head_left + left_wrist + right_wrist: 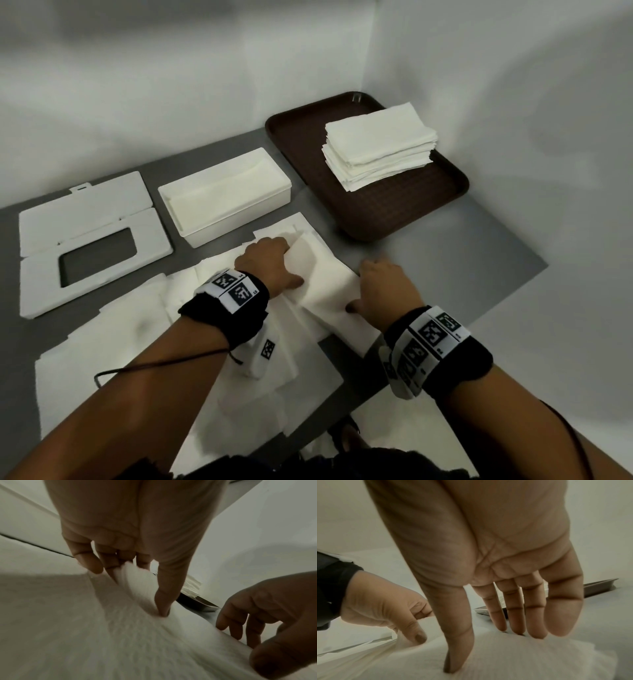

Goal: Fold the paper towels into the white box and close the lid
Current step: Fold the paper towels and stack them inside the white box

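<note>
The white box (239, 221) stands open at the middle back with white paper lying inside it. Its lid (85, 209), which has a rectangular opening, lies flat to the left of it. Several unfolded paper towels (102, 342) overlap on the grey table in front. My left hand (274, 257) pinches a raised flap of the top paper towel (325, 274) between thumb and curled fingers (109, 562). My right hand (380, 281) rests on the same towel (522, 662) with straight fingers (536, 615), the thumb pressing down near its edge.
A brown tray (281, 137) at the back right carries a stack of folded paper towels (380, 150). White walls close in behind and on the right. The grey table (445, 246) shows bare right of my hands.
</note>
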Tool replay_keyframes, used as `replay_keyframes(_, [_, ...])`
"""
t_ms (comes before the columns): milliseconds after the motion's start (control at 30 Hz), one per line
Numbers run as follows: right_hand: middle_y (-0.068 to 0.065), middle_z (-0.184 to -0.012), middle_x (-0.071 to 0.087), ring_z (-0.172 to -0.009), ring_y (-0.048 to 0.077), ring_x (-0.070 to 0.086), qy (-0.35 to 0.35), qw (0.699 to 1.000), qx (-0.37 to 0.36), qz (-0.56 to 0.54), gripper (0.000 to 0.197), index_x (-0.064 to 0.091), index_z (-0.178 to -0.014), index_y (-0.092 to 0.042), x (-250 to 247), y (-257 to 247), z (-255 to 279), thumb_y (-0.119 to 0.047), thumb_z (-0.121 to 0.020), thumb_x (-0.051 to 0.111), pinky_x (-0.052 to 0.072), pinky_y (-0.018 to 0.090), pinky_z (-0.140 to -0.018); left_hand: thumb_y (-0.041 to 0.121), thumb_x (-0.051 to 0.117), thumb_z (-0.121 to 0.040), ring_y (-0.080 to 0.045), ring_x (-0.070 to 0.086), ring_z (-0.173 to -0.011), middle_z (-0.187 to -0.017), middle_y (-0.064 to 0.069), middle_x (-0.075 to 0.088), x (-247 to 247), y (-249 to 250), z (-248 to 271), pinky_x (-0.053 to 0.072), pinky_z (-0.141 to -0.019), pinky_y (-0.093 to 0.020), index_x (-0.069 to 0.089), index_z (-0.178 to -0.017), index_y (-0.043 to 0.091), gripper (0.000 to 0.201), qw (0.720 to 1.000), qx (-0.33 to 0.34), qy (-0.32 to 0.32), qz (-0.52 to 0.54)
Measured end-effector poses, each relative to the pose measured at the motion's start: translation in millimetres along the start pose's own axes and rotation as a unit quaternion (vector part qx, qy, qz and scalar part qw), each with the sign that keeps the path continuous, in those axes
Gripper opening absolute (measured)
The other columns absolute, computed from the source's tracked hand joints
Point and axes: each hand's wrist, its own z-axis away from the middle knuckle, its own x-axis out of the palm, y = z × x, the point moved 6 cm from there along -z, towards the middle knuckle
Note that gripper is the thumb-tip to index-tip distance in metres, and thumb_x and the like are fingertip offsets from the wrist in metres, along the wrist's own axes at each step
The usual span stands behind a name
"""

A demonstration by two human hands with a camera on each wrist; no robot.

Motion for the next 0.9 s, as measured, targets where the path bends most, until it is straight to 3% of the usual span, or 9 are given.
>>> replay_keyframes(100, [0.012,-0.121,0.054,-0.11,0.032,0.053,-0.003,1.0,0.0,-0.013,0.053,0.052,-0.114,-0.013,1.0,1.7,0.1,-0.042,-0.076,0.077,0.047,0.039,-0.09,0.034,0.06,-0.089,-0.025,0.056,-0.11,-0.116,-0.005,0.061,-5.5,7.3,5.8,0.043,-0.087,-0.032,0.053,-0.113,0.015,0.032,0.995,0.044,0.032,0.083])
replay_keyframes(200, [0.01,-0.122,0.054,-0.111,0.029,0.052,0.016,0.999,-0.014,-0.047,0.057,0.051,-0.119,-0.013,-5.8,3.0,-1.3,-0.048,-0.079,0.072,0.043,0.036,-0.091,0.029,0.056,-0.093,-0.021,0.055,-0.113,-0.119,-0.002,0.061,-14.6,15.6,15.5,0.04,-0.085,-0.028,0.051,-0.116,0.016,0.027,0.987,0.088,0.049,0.126])
replay_keyframes(333, [0.003,-0.128,0.052,-0.115,0.021,0.051,0.065,0.982,-0.05,-0.169,0.067,0.044,-0.136,-0.018,-29.2,-4.6,-7.0,-0.047,-0.081,0.07,0.042,0.03,-0.095,0.027,0.057,-0.091,-0.022,0.058,-0.093,-0.1,0.001,0.062,-33.0,24.6,26.6,0.046,-0.083,-0.037,0.051,-0.102,0.02,0.014,0.974,0.142,0.078,0.158])
replay_keyframes(467, [-0.005,-0.111,0.059,-0.1,0.014,0.056,0.03,0.96,-0.073,-0.268,0.05,0.056,-0.119,-0.02,-38.2,-13.4,-23.2,-0.046,-0.08,0.072,0.049,0.03,-0.085,0.022,0.059,-0.092,-0.018,0.055,-0.085,-0.093,0.003,0.06,-58.9,29.1,34.0,0.039,-0.073,-0.03,0.055,-0.101,0.014,0.013,0.96,0.163,0.126,0.189])
replay_keyframes(567, [0.001,-0.1,0.067,-0.09,0.017,0.063,-0.027,0.945,-0.091,-0.312,0.036,0.066,-0.101,-0.014,-39.4,-19.8,-35.5,-0.041,-0.08,0.074,0.054,0.036,-0.081,0.022,0.058,-0.092,-0.022,0.058,-0.089,-0.094,0.001,0.063,-79.6,15.9,32.8,0.043,-0.076,-0.033,0.057,-0.1,0.014,0.011,0.951,0.154,0.163,0.213])
replay_keyframes(633, [0.0,-0.092,0.072,-0.082,0.013,0.069,-0.063,0.92,-0.104,-0.373,0.022,0.069,-0.092,-0.016,-40.2,-23.0,-38.4,-0.032,-0.079,0.077,0.057,0.029,-0.074,0.023,0.058,-0.093,-0.027,0.06,-0.086,-0.088,-0.001,0.062,-91.3,3.2,32.4,0.051,-0.077,-0.042,0.057,-0.095,0.017,0.007,0.944,0.131,0.176,0.245])
replay_keyframes(700, [0.004,-0.089,0.075,-0.078,0.016,0.072,-0.093,0.891,-0.114,-0.429,0.018,0.072,-0.089,-0.01,-40.7,-26.8,-43.3,-0.023,-0.078,0.079,0.059,0.027,-0.071,0.022,0.057,-0.093,-0.027,0.062,-0.084,-0.088,-0.003,0.062,-101.6,-13.5,31.5,0.057,-0.07,-0.047,0.056,-0.094,0.017,0.005,0.93,0.088,0.191,0.302])
replay_keyframes(800, [0.008,-0.08,0.073,-0.071,0.019,0.068,-0.111,0.859,-0.107,-0.487,0.011,0.071,-0.087,-0.008,-41.0,-32.7,-57.0,-0.014,-0.08,0.077,0.052,0.027,-0.064,0.019,0.056,-0.094,-0.015,0.062,-0.078,-0.089,0.002,0.06,-112.9,-41.9,30.4,0.056,-0.051,-0.024,0.055,-0.098,0.019,0.004,0.891,0.029,0.244,0.382])
replay_keyframes(900, [0.007,-0.093,0.075,-0.076,0.016,0.069,-0.116,0.841,-0.094,-0.519,0.018,0.071,-0.102,-0.01,-41.4,-46.1,-78.0,-0.016,-0.086,0.071,0.054,0.032,-0.073,0.02,0.057,-0.094,-0.012,0.058,-0.073,-0.087,0.003,0.058,-120.9,-70.9,28.5,0.047,-0.042,-0.014,0.054,-0.097,0.018,0.005,0.871,-0.008,0.304,0.387])
